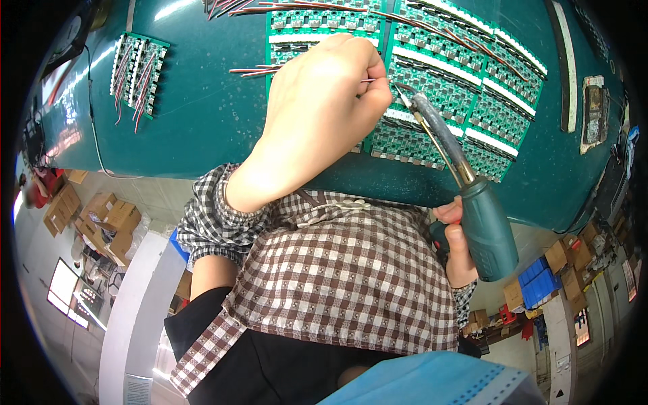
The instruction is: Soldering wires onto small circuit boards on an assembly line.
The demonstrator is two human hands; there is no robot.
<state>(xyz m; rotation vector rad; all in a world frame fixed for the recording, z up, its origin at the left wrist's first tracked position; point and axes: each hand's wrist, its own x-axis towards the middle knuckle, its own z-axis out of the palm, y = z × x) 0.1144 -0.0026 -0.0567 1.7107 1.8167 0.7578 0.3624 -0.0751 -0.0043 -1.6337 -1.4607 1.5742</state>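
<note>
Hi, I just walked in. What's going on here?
A person is working bare-handed over green circuit boards on a dark green table. The left hand pinches a thin wire above the boards. The right hand holds a green-handled soldering iron, its tip near that wire; whether they touch is hard to tell. A smaller board group lies off left.

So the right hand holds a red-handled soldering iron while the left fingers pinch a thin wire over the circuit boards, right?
No: the soldering iron's handle is dark green, not red, as the head view shows. The right hand holds it, and the left fingers pinch a thin wire over the circuit boards.
</note>
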